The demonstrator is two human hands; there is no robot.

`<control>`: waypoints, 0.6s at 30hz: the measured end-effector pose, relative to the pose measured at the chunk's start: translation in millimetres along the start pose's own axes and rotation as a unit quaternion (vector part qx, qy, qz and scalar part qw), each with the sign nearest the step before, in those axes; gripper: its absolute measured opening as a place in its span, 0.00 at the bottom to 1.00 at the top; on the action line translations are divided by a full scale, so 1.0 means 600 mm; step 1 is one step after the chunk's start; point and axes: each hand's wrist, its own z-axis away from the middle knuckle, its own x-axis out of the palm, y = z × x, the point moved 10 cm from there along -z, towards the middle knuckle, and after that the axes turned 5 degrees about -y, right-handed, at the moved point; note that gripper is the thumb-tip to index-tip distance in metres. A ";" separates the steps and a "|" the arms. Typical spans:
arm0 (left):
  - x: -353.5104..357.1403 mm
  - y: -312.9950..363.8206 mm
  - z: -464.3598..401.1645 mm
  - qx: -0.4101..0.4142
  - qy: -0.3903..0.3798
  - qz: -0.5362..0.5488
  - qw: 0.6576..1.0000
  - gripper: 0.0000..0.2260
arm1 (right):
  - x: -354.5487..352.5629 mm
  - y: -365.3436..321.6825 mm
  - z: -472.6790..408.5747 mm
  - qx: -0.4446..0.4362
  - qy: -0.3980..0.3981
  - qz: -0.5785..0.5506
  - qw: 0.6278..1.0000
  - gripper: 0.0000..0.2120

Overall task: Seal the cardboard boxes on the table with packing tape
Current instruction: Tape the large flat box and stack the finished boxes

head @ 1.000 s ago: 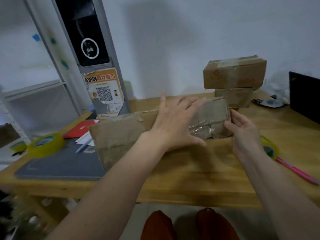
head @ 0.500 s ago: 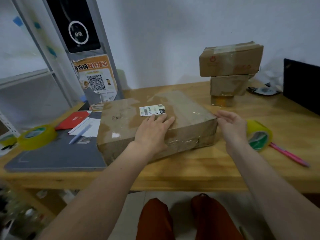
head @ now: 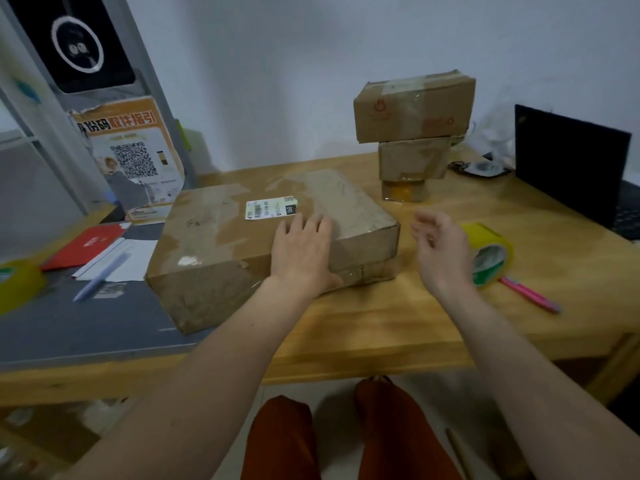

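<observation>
A large flat cardboard box (head: 221,251) with a white barcode label lies on the wooden table (head: 398,327), partly on a grey mat. My left hand (head: 303,252) rests flat on the box's near right top, fingers straight. My right hand (head: 441,249) hovers just right of the box with loosely curled fingers, holding nothing. A yellow roll of packing tape (head: 493,254) lies on the table right behind that hand. Two smaller taped boxes (head: 414,112) are stacked at the back right on a small clear block.
A second yellow tape roll (head: 15,285) sits at the far left edge. A red folder, white papers and a blue pen (head: 100,277) lie on the grey mat (head: 69,327). A pink pen (head: 530,294) lies right of the tape. A black laptop (head: 571,174) stands at the right.
The large box went from tipped on edge to lying flat, label up. My right hand has come off the box's right end and moved toward the tape roll.
</observation>
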 end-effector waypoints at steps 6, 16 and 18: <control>0.004 -0.001 -0.005 0.021 0.040 -0.014 0.999 0.41 | 0.056 0.037 -0.008 0.065 -0.081 -0.026 0.994 0.16; 0.001 -0.004 -0.021 -0.012 0.062 0.072 0.995 0.39 | 0.097 0.017 0.008 0.021 -0.090 -0.080 0.992 0.09; 0.004 -0.007 -0.022 -0.020 0.069 0.061 0.996 0.38 | 0.095 0.014 0.003 0.007 -0.091 -0.063 0.994 0.10</control>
